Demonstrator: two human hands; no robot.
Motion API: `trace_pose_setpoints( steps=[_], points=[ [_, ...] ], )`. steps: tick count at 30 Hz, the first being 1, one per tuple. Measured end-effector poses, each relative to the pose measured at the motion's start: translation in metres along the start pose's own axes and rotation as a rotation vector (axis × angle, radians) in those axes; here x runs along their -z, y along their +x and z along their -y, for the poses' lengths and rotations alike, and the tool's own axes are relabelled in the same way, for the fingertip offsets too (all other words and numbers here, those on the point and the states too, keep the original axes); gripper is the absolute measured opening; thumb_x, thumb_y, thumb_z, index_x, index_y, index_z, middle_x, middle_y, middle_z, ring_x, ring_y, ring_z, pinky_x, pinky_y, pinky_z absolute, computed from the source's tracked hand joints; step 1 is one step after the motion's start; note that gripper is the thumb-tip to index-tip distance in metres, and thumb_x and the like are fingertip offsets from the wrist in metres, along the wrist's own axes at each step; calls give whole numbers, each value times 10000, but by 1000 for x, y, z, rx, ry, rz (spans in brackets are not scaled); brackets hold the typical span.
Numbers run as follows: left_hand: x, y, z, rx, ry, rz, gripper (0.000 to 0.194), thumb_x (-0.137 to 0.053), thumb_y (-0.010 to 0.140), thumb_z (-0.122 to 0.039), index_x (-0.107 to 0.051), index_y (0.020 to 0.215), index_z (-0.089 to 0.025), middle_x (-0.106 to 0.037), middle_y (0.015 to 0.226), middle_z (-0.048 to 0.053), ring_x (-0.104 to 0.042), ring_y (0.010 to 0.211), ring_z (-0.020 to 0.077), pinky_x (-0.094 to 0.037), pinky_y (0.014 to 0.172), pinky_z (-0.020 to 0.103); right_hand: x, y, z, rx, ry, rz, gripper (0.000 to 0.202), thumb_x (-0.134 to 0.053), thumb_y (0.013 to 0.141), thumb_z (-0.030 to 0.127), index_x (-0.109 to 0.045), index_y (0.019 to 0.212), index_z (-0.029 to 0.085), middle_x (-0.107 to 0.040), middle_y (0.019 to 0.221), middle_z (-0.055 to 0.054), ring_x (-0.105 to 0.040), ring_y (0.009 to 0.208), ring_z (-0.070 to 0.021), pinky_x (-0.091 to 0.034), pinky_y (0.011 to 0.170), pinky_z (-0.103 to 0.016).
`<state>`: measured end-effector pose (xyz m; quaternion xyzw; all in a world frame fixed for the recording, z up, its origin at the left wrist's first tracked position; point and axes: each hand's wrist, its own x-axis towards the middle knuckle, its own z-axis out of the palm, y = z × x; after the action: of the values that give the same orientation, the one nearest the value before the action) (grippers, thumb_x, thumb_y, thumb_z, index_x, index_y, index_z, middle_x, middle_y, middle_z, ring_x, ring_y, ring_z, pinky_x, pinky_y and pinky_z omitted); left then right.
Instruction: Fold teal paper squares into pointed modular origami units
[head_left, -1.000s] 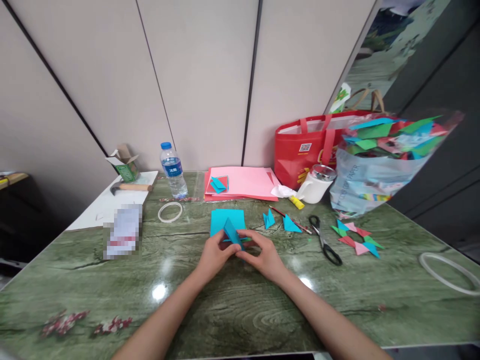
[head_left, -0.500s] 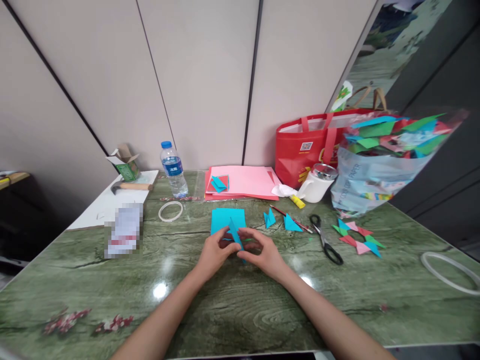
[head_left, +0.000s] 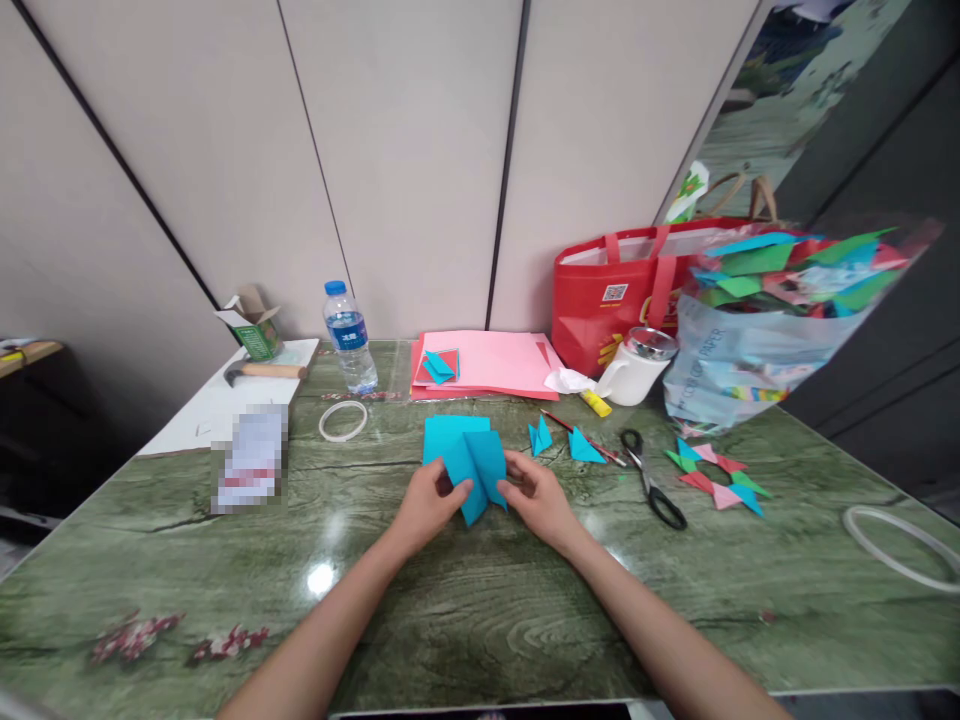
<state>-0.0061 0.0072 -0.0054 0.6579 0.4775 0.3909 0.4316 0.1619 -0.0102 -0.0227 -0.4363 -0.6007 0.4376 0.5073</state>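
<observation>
A blue paper sheet, creased down its middle and partly spread, stands up between both hands. My left hand pinches its left edge between thumb and fingers. On the right edge, my right hand holds it the same way. Behind it lie flat blue squares, partly covered by the held sheet. To the right are two small folded blue pieces, one upright and one lying flatter. A folded blue piece also rests on the pink paper stack.
Scissors, a pencil and a multicoloured paper ring lie to the right. Behind stand a white mug, red bag and plastic bag. Leftward are a bottle, tape ring and hammer.
The blue sheet, seen nearly edge-on and folded before, is now opened out. My hands have moved apart, the right one rightward and the left one slightly leftward.
</observation>
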Motion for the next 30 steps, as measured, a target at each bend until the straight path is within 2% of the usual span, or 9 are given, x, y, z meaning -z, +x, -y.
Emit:
trace_pose_setpoints(
  steps=[5, 9, 12, 16, 19, 23, 25, 28, 30],
  points=[
    [2, 0, -5, -11, 44, 34, 226, -573, 682, -305, -556, 533, -136, -557, 533, -6, -468, 532, 127, -379, 534, 236, 1, 1, 2, 10, -127, -51, 190, -563, 720, 283, -617, 865, 173, -649, 816, -35, -603, 744, -180, -499, 615, -275],
    [5, -1, -6, 83, -184, 103, 236, -624, 646, -363, -641, 696, -133, -650, 686, 24, -553, 655, 177, -442, 611, 275, 3, 3, -3, -110, 4, -37, 241, -592, 704, 395, -601, 753, 159, -637, 632, -15, -578, 562, -160, -475, 511, -267],
    [9, -1, -4, 203, -404, 173, 308, -670, 613, -355, -650, 818, -126, -673, 787, 49, -591, 713, 199, -469, 661, 317, 5, 6, -8, -198, 232, -64, 349, -635, 662, 405, -559, 912, 175, -671, 730, -36, -611, 605, -178, -496, 556, -300],
    [15, 2, -3, 322, -606, 152, 345, -718, 571, -328, -648, 832, -114, -680, 797, 72, -617, 718, 197, -482, 705, 352, 12, 10, -6, -138, 294, -90, 408, -629, 675, 366, -490, 1034, 231, -634, 1013, -76, -630, 703, -173, -501, 592, -293],
    [20, 5, -2, 333, -664, 90, 367, -745, 530, -321, -647, 815, -111, -685, 785, 76, -627, 708, 196, -485, 726, 365, 17, 10, 0, -21, 188, 15, 234, -599, 707, 341, -587, 904, 216, -535, 1185, -87, -602, 897, -200, -489, 728, -331],
    [20, 5, -2, 311, -650, 108, 412, -739, 542, -322, -634, 883, -115, -684, 866, 95, -633, 773, 225, -495, 729, 381, 17, 9, 5, 43, 65, 184, 226, -664, 654, 296, -661, 861, 205, -526, 1172, -79, -539, 1027, -214, -462, 802, -321],
    [17, 3, -5, 287, -632, 129, 532, -732, 561, -315, -585, 1043, -146, -667, 953, 95, -627, 825, 234, -503, 727, 380, 15, 8, 6, 38, 35, 209, 249, -691, 623, 301, -673, 854, 210, -578, 1077, -63, -576, 949, -200, -476, 772, -310],
    [14, 1, -13, 264, -646, 128, 764, -679, 637, -348, -315, 1306, -290, -598, 1115, 81, -626, 844, 226, -526, 680, 375, 13, 9, 3, 17, -15, 110, 176, -691, 616, 334, -689, 738, 207, -651, 860, -34, -605, 817, -191, -489, 727, -314],
    [13, -1, -19, 212, -670, 118, 729, -609, 696, -409, -254, 1328, -331, -541, 1197, 81, -611, 891, 223, -524, 706, 372, 11, 9, -1, -34, 24, 14, 169, -672, 634, 356, -681, 695, 198, -663, 777, -23, -609, 728, -187, -501, 676, -322]
  ],
)
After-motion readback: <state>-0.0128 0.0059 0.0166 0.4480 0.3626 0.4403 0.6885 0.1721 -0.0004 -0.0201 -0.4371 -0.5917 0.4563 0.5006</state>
